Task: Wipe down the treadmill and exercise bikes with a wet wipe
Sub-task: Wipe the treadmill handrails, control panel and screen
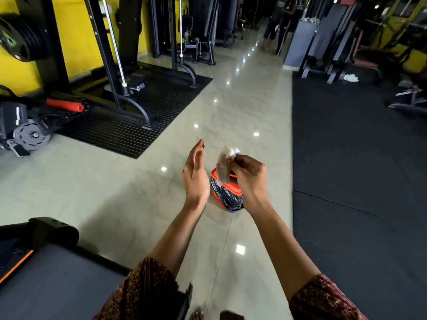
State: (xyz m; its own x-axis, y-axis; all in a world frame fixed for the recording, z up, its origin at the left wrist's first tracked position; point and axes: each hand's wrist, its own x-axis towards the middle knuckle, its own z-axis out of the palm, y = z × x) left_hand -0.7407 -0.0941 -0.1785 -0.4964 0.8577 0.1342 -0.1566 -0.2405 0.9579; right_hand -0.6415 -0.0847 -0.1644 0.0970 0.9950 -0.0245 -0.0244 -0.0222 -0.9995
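**Entry: head view, gym floor**

1. right hand (247, 176): thumb + fingertips pinch the wipe (223, 165). The wipe hangs as a crumpled strip, top bunched white, lower part greyish.
2. left hand (195, 172): holds nothing. Fingers straight and together, palm turned toward the wipe, just beside it, not touching.
3. bin (235, 189): red w/ black bag liner, on the tile floor. It shows below the wipe, btwn my two hands. Can't tell if the wipe is right over the opening.
4. treadmill (57, 280): deck + orange-edged side, lower left, near me, well apart from the wipe.
5. machine w/ flywheel (27, 132): far left, poss. a bike, can't confirm.

**Step (my read):** wipe is in hand but off all equipment. Either I'm binning a spent wipe or opening it out for more use. The grey tint leans toward spent.

**Next move needs:**
- If binning: bring the right hand over the bin mouth, let the pinch go, then find a fresh wipe. No pack in view.
- If reusing: left hand takes the free end and spreads it flat, then I turn to the treadmill.
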